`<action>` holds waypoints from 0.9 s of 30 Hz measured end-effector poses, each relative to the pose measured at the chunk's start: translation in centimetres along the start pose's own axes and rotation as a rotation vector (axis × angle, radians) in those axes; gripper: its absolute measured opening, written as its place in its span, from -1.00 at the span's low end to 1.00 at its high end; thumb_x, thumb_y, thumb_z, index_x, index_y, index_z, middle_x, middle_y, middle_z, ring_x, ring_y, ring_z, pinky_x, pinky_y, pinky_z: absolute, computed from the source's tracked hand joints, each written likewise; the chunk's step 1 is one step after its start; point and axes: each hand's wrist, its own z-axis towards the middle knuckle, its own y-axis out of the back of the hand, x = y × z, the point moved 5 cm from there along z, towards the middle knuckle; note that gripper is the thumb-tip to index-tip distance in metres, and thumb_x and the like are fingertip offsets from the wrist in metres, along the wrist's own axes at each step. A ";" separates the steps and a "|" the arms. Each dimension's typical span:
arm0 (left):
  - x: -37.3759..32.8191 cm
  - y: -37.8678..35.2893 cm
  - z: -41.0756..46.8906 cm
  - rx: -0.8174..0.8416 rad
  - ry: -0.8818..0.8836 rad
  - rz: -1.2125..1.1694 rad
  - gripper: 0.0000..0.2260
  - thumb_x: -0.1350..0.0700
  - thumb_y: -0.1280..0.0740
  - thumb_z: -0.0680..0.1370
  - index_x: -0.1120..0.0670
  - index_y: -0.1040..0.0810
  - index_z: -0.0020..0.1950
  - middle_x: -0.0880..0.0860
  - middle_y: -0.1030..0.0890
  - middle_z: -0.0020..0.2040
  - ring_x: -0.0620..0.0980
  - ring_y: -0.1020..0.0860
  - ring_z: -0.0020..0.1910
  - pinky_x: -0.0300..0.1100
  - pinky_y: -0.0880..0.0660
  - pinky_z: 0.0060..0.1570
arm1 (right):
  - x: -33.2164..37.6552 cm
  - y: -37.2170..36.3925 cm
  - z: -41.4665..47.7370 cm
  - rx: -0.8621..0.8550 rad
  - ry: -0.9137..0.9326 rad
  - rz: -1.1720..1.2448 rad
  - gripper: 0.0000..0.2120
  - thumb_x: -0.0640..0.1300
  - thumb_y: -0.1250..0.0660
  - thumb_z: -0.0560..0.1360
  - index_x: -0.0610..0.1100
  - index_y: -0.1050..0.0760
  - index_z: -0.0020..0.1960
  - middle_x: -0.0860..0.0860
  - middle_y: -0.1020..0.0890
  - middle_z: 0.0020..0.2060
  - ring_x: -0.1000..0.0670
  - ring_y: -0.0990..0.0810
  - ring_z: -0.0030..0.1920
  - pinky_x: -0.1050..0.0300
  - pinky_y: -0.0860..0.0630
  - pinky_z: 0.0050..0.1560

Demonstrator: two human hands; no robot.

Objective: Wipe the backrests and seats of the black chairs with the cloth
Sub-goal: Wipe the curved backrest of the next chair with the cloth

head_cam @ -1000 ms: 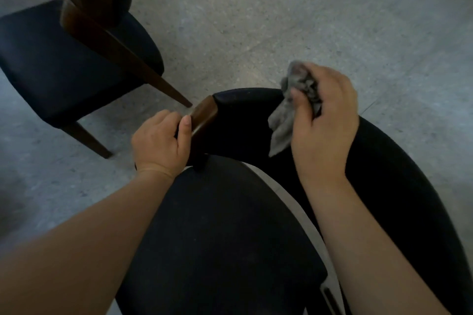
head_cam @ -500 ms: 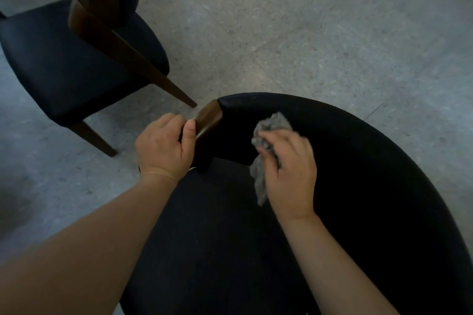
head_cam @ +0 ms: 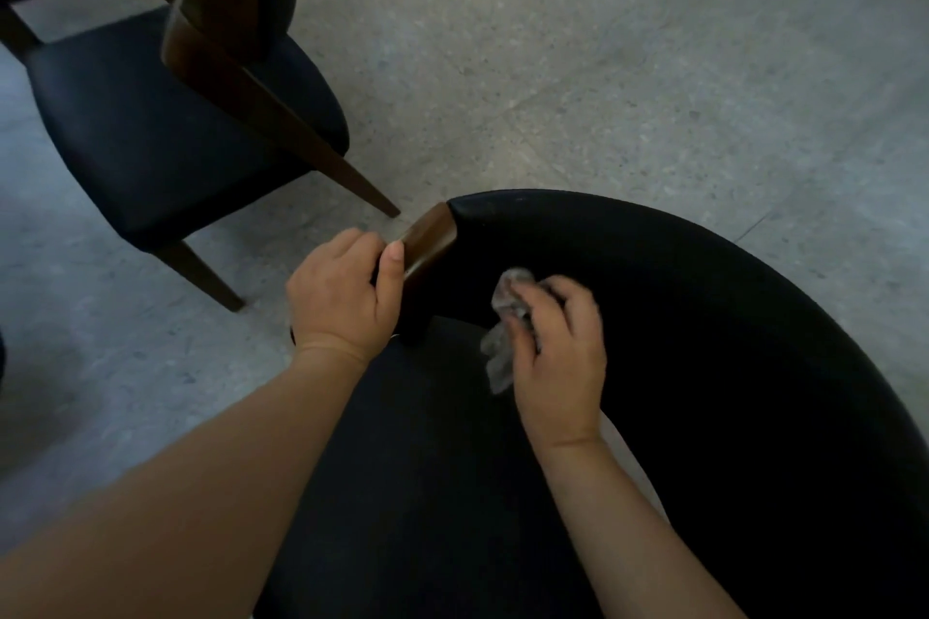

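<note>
Near chair: a curved black padded backrest (head_cam: 704, 317) is seen sweeping round a dark upholstered seat (head_cam: 427, 493). The backrest's left end is capped by a brown wooden frame piece (head_cam: 427, 241). This piece is gripped by the left hand (head_cam: 342, 297), with the fingers curled round its outer side and the thumb laid along its near edge.

A crumpled grey cloth (head_cam: 497, 362) is held bunched in the right hand (head_cam: 558, 352), with the fingers curled over it. The cloth is held against the inner face of the backrest, near the wooden end, and a loose tail hangs toward the seat. The right hand is slightly blurred.

Second chair, upper left: a black cushioned seat (head_cam: 151, 131) on dark wooden legs is noted, with a brown wooden back panel (head_cam: 216, 0), well apart from the cloth. Both chairs are stood on a grey speckled stone floor (head_cam: 603, 65).
</note>
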 end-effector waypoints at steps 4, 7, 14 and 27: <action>0.1 -0.1 -0.1 -0.013 -0.004 -0.004 -0.58 -0.07 0.00 0.64 0.10 -0.50 -0.23 -0.01 -0.40 -0.30 -0.01 -0.39 -0.36 -0.12 -0.32 -0.36 | -3.1 -4.5 -5.3 0.323 -0.290 0.097 -0.70 -0.12 -0.28 0.58 0.00 -0.52 0.30 0.03 -0.50 0.20 0.06 -0.51 0.15 0.01 -0.53 0.18; 0.2 0.0 -0.1 -0.025 -0.008 -0.012 -0.59 -0.06 -0.01 0.64 0.10 -0.49 -0.24 -0.01 -0.39 -0.31 -0.02 -0.37 -0.36 -0.16 -0.27 -0.35 | -2.3 -2.8 -5.9 0.188 -0.276 0.135 -0.68 -0.18 -0.35 0.53 -0.04 -0.55 0.28 0.04 -0.51 0.16 0.11 -0.51 0.15 0.04 -0.55 0.18; 0.1 -0.1 0.0 0.006 0.004 -0.001 -0.56 -0.08 0.01 0.64 0.10 -0.52 -0.22 0.02 -0.44 -0.30 -0.01 -0.40 -0.35 -0.08 -0.37 -0.36 | 0.5 2.4 0.1 -0.199 -0.003 0.047 -0.70 -0.23 -0.36 0.48 -0.19 -0.57 0.20 -0.07 -0.45 0.15 -0.01 -0.48 0.13 0.27 -0.39 0.17; 0.2 -0.2 -0.1 -0.007 0.001 0.001 -0.56 -0.07 0.01 0.64 0.11 -0.51 -0.23 -0.01 -0.40 -0.31 -0.03 -0.37 -0.35 -0.15 -0.26 -0.32 | -2.3 -4.1 -4.4 0.252 -0.271 0.119 -0.72 -0.23 -0.40 0.51 -0.11 -0.60 0.22 -0.02 -0.52 0.15 -0.01 -0.49 0.23 -0.04 -0.51 0.24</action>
